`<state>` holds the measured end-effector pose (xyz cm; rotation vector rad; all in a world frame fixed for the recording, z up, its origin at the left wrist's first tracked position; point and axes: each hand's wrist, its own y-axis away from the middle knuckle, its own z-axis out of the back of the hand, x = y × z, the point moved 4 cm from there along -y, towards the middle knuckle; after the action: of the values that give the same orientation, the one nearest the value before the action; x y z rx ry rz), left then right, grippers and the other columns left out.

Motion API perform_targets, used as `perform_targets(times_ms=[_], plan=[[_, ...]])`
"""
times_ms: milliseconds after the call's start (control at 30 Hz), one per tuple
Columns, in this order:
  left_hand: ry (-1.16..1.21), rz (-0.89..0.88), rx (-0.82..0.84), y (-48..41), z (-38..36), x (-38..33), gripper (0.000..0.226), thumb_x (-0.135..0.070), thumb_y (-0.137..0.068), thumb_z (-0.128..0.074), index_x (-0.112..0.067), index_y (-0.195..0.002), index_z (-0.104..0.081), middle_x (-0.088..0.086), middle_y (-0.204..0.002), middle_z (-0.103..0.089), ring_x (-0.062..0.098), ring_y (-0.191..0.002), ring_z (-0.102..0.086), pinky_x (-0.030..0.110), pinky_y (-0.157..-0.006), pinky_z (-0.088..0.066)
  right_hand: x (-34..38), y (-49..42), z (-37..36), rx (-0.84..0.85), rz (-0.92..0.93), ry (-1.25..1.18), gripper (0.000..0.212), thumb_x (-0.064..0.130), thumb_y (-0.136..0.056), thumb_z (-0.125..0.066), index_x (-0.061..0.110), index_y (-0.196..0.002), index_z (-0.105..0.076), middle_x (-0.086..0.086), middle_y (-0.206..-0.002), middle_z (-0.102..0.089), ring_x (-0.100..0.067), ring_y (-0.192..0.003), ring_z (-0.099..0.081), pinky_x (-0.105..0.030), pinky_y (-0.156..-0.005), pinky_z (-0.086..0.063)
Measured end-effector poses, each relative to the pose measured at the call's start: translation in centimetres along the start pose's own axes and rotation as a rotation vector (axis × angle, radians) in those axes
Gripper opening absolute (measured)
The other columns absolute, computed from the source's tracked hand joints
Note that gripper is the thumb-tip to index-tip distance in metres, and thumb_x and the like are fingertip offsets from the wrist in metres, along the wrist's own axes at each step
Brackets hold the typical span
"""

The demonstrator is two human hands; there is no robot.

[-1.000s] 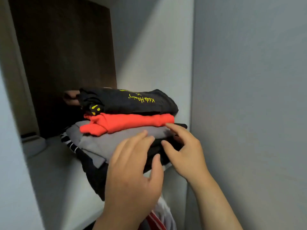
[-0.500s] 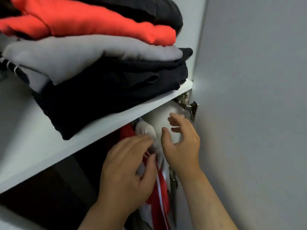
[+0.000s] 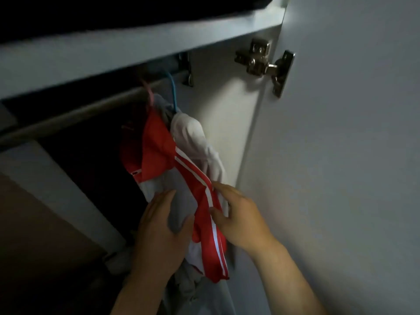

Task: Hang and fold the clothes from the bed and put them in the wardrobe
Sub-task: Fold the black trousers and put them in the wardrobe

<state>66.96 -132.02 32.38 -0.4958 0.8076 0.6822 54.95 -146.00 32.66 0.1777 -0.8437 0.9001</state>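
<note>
View from the person's head, looking into an open wardrobe under a pale shelf (image 3: 141, 47). A dim metal rail (image 3: 75, 110) runs below the shelf, from lower left up toward the right. Two hangers hook over it side by side: a pink hanger (image 3: 148, 92) on the left and a blue hanger (image 3: 173, 92) just to its right. From the pink one hangs a red jacket (image 3: 156, 144) with white stripes along its sleeve; from the blue one hangs a white garment (image 3: 193, 137), pressed against the wardrobe's pale inner side wall. The left hand (image 3: 159, 233) lies against the grey-white front panel of the jacket, fingers straight and pointing up, thumb spread toward the sleeve, gripping nothing. The right hand (image 3: 238, 217) is just right of it, thumb and curled fingers closing round the striped red sleeve (image 3: 204, 214), which trails down between the two hands. Further right, a shiny metal hinge (image 3: 263, 62) joins the side wall to the open pale door (image 3: 352, 155). The wardrobe's left interior is dark, and details there cannot be made out.
</note>
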Motion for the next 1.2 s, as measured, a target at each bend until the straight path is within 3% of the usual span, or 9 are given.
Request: perform_targets(times_ms=[100, 233, 400, 533, 700, 800, 933, 1067, 1200], plan=[[0.019, -0.023, -0.012, 0.9, -2.0, 2.9, 0.082, -0.067, -0.073, -0.054, -0.024, -0.142, -0.047, -0.006, -0.147, -0.048, 0.012, -0.136, -0.042, 0.044, -0.109, -0.042, -1.2, 1.2, -1.2, -0.052, 0.003, -0.042, 0.049, 0.033, -0.086, -0.063, 0.039, -0.133, -0.05, 0.021, -0.126, -0.055, -0.001, -0.119, -0.05, -0.013, -0.1, -0.038], [-0.012, -0.049, -0.035, 2.0, -5.9, 8.1, 0.08, -0.064, -0.074, -0.053, -0.02, -0.141, -0.052, -0.012, -0.139, -0.045, 0.01, -0.133, -0.042, 0.04, -0.106, -0.041, -7.8, 2.9, -5.6, -0.058, -0.106, -0.069, 0.052, 0.048, -0.082, -0.057, 0.027, -0.13, -0.061, 0.014, -0.121, -0.062, -0.005, -0.111, -0.058, -0.025, -0.097, -0.048], [-0.076, 0.031, 0.09, 3.2, -10.4, 15.8, 0.085, -0.07, -0.07, -0.05, -0.031, -0.145, -0.043, -0.015, -0.142, -0.045, 0.012, -0.135, -0.044, 0.035, -0.109, -0.039, -14.5, 5.5, -12.5, 0.042, -0.191, -0.073, 0.029, 0.03, -0.084, -0.069, 0.027, -0.113, -0.069, 0.02, -0.099, -0.065, 0.002, -0.089, -0.058, -0.003, -0.076, -0.042], [-0.013, 0.08, 0.162, 3.6, -14.0, 20.2, 0.082, -0.077, -0.075, -0.052, -0.041, -0.147, -0.037, -0.017, -0.148, -0.043, 0.006, -0.135, -0.041, 0.041, -0.111, -0.041, -18.9, 6.4, -16.9, 0.081, -0.269, -0.16, 0.029, 0.023, -0.09, -0.069, 0.032, -0.118, -0.069, 0.031, -0.096, -0.062, 0.012, -0.088, -0.061, -0.003, -0.075, -0.045], [0.025, 0.055, 0.109, 5.2, -16.7, 24.0, 0.06, -0.04, -0.086, -0.069, -0.053, -0.135, -0.036, -0.037, -0.127, -0.042, -0.018, -0.116, -0.041, 0.012, -0.098, -0.035, -23.5, 8.3, -21.5, -0.008, -0.42, -0.248, 0.019, 0.019, -0.09, -0.064, 0.029, -0.104, -0.071, 0.023, -0.081, -0.068, 0.004, -0.074, -0.065, -0.022, -0.069, -0.049], [-0.028, 0.026, 0.059, 8.0, -17.3, 25.4, 0.057, -0.034, -0.086, -0.072, -0.061, -0.122, -0.038, -0.048, -0.117, -0.038, -0.03, -0.11, -0.037, 0.001, -0.093, -0.032, -23.6, 9.7, -23.2, 0.092, -0.349, -0.182, 0.028, 0.032, -0.09, -0.059, 0.026, -0.117, -0.066, 0.011, -0.099, -0.072, -0.011, -0.089, -0.067, -0.03, -0.077, -0.053], [-0.175, 0.012, 0.083, 13.8, -16.4, 23.8, 0.056, -0.047, -0.085, -0.068, -0.049, -0.136, -0.045, -0.037, -0.128, -0.039, -0.009, -0.121, -0.04, 0.02, -0.107, -0.035, -20.7, 12.9, -22.9, 0.36, -0.2, 0.086, 0.026, 0.043, -0.093, -0.056, 0.022, -0.109, -0.059, 0.002, -0.1, -0.065, -0.02, -0.091, -0.064, -0.029, -0.073, -0.047], [-0.225, -0.057, 0.02, 20.9, -11.8, 18.3, 0.047, -0.04, -0.087, -0.069, -0.065, -0.11, -0.037, -0.041, -0.115, -0.041, -0.024, -0.107, -0.036, -0.005, -0.09, -0.027, -15.6, 17.6, -18.6, 0.341, -0.038, 0.106, 0.035, 0.034, -0.096, -0.057, 0.016, -0.126, -0.06, -0.004, -0.126, -0.064, -0.026, -0.119, -0.058, -0.03, -0.093, -0.043], [-0.34, -0.039, -0.062, 27.1, -7.3, 14.7, 0.06, -0.048, -0.091, -0.061, -0.036, -0.146, -0.04, -0.013, -0.152, -0.039, 0.006, -0.143, -0.031, 0.022, -0.112, -0.025, -10.8, 22.1, -14.4, 0.316, 0.126, 0.135, 0.052, 0.037, -0.096, -0.057, 0.017, -0.143, -0.049, -0.002, -0.147, -0.051, -0.02, -0.135, -0.047, -0.029, -0.109, -0.038]])
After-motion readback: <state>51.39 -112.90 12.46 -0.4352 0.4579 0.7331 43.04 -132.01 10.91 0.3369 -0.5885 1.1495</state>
